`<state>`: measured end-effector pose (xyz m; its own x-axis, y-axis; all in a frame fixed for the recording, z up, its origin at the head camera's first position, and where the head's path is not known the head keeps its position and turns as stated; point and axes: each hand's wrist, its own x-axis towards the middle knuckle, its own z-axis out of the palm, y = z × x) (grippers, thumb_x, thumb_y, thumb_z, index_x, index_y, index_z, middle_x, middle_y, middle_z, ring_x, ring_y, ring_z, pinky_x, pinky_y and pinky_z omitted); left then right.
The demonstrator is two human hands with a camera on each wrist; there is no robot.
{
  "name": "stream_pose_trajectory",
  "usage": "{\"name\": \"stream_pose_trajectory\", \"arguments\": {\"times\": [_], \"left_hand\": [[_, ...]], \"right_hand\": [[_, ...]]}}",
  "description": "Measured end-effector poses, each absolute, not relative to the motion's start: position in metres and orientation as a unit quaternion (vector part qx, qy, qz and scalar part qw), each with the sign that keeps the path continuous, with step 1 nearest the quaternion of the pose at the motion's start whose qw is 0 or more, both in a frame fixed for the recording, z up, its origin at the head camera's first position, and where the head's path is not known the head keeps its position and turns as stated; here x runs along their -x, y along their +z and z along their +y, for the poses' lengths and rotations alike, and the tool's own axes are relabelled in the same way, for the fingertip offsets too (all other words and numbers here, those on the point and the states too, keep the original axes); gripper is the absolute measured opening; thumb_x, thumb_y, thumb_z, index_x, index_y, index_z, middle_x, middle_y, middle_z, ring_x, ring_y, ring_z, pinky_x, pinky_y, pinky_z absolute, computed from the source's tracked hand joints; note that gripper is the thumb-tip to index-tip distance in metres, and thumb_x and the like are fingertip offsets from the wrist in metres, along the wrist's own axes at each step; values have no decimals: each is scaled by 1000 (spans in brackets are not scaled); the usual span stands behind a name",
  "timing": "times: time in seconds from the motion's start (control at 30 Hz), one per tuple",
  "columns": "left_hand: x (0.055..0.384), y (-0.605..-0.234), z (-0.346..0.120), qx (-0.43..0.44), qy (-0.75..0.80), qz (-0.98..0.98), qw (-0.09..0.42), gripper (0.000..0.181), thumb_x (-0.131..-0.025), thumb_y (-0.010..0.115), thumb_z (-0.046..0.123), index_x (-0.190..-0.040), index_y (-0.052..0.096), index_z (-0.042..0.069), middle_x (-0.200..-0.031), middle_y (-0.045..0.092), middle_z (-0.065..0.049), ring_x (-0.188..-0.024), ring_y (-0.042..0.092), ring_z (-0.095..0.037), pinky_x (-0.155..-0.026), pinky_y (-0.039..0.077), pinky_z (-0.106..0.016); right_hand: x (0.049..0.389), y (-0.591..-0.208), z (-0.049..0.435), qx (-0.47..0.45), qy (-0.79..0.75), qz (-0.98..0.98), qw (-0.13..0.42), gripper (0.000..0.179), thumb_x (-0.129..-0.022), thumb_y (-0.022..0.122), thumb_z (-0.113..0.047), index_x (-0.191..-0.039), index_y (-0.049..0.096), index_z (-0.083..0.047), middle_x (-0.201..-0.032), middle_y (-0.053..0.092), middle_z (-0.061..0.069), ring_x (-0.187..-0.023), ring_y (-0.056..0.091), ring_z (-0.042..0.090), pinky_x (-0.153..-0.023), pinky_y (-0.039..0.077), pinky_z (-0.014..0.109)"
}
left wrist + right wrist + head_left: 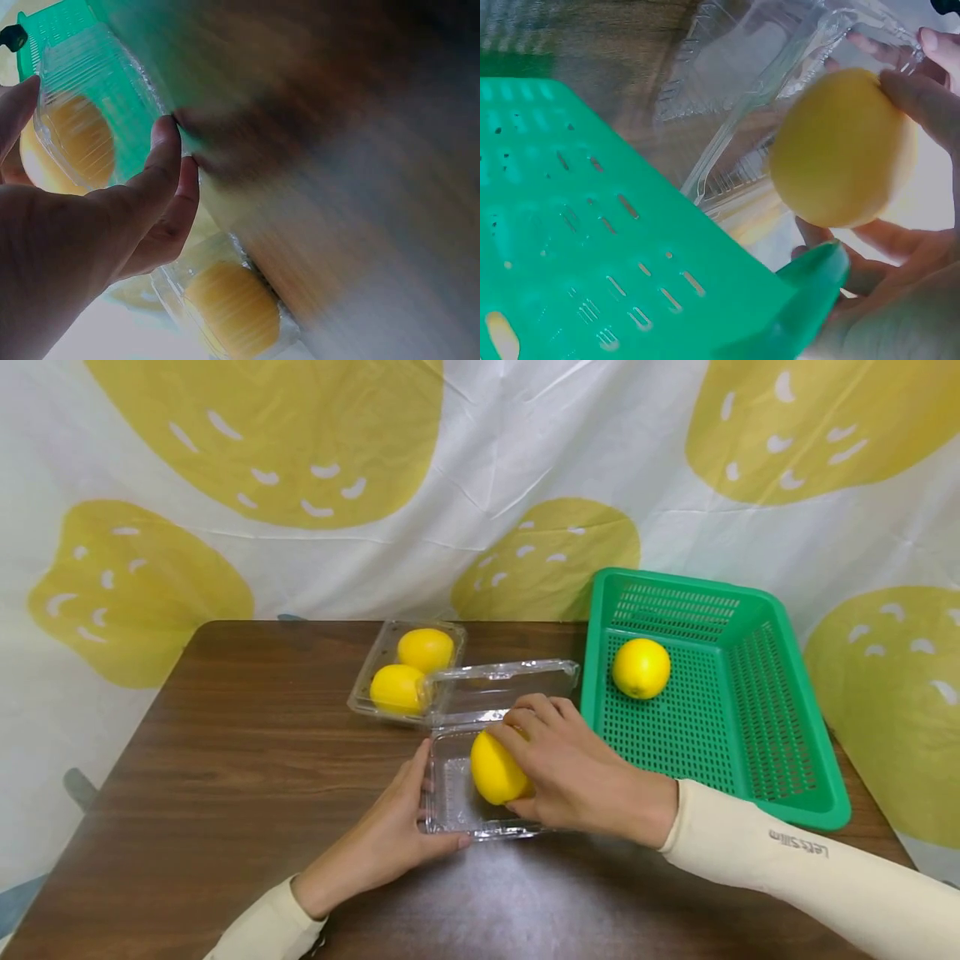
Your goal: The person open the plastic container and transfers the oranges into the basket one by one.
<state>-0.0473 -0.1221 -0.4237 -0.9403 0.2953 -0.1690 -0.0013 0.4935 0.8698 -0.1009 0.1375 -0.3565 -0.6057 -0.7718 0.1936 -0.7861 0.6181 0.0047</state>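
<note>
My right hand (566,768) grips a yellow lemon (498,768) over the base of a clear plastic clamshell box (453,793). In the right wrist view the thumb and fingers spread round the lemon (840,150). The box stands with its hinged lid (510,689) raised at the back. My left hand (397,822) holds the box's near left corner, thumb along the front rim and fingers against the left side. Through the clear wall, the left wrist view shows the lemon (79,146) inside the box outline.
A second clear box (360,697) with two lemons (425,650) stands behind on the left, overlapped by the raised lid. To the right, a green basket (795,693) contains one lemon (641,668). Both sit on a brown wooden table (225,760) against a lemon-print cloth (337,568).
</note>
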Motion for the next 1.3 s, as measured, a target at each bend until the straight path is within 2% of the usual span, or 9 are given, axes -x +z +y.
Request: {"name": "stream_pose_trajectory", "arguments": {"times": [0.17,0.7,1.0,1.3], "left_hand": [[48,-424,-122,-89,495,851,149,133,-82,100,27,-176,10,1,-155,48,-26,-116,70,-33,-101,62,-45],[47,-424,-122,-79,497,850,156,133,-82,101,26,-176,10,3,-155,48,-26,-116,70,-34,-101,62,-47],[46,-424,-122,-82,513,841,150,133,-81,101,22,-176,10,1,-157,45,-29,-120,68,-38,-103,62,-48],[46,-424,-122,-85,512,841,152,134,-81,101,23,-176,9,2,-157,45,-29,-121,68,-39,-104,61,-49]], "right_hand": [[97,-353,141,-438,68,-891,104,85,-73,98,-51,-139,68,-7,-128,71,11,-131,54,35,-111,46,54],[92,-338,157,-410,138,-896,97,87,-73,100,-45,-141,66,-3,-131,67,13,-131,55,34,-115,48,52],[91,-330,173,-383,180,-900,103,87,-72,102,-40,-140,63,-1,-133,63,12,-127,55,32,-109,54,49],[91,-323,193,-371,198,-895,146,87,-70,103,-39,-137,64,0,-133,64,14,-126,59,34,-103,57,55]]}}
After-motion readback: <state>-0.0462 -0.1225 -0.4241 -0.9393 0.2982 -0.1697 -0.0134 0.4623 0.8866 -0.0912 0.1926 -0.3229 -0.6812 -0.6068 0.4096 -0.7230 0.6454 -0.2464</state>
